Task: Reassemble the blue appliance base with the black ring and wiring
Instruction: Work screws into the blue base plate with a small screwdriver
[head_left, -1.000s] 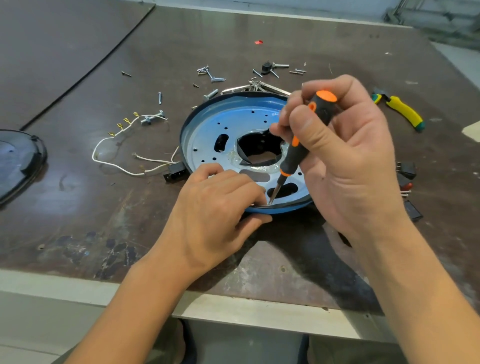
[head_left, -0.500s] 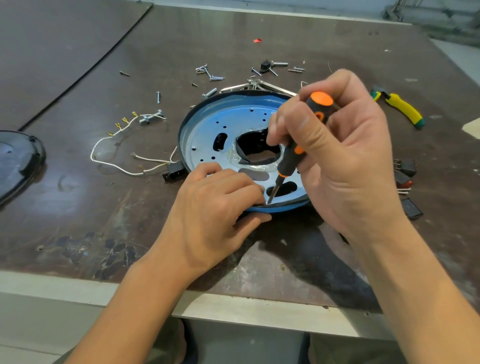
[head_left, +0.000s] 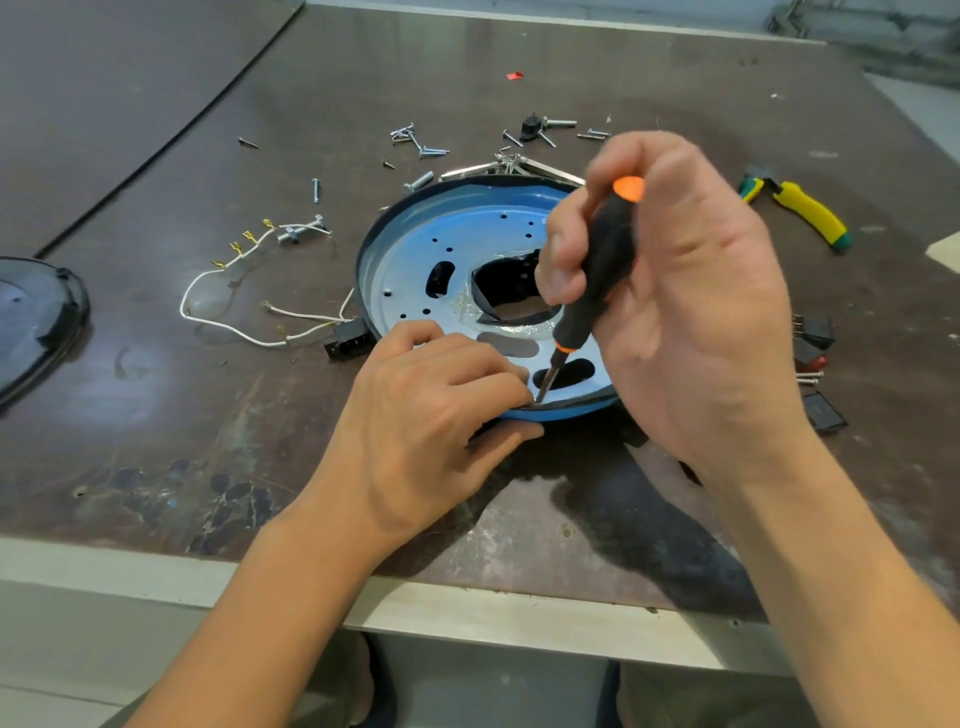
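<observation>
The round blue appliance base (head_left: 457, 244) lies flat in the middle of the table, with the black ring (head_left: 363, 249) around its rim. My right hand (head_left: 691, 322) grips a black and orange screwdriver (head_left: 597, 275) almost upright, its tip (head_left: 540, 397) down at the base's near rim. My left hand (head_left: 431, 410) grips that near rim, fingers curled over the edge right beside the tip. White wiring (head_left: 228, 291) with brass terminals runs left from a black connector (head_left: 345, 338) at the base's left side.
Loose screws (head_left: 421, 143) and small metal parts lie behind the base. Yellow-handled pliers (head_left: 810, 215) lie at the right, black switches (head_left: 815, 338) nearer. A dark lid (head_left: 36, 322) sits at the left edge. The table's front edge (head_left: 467, 603) runs below my wrists.
The right hand has shifted a little on the screwdriver handle while the tip stays at the near rim. The left hand keeps its hold on the rim.
</observation>
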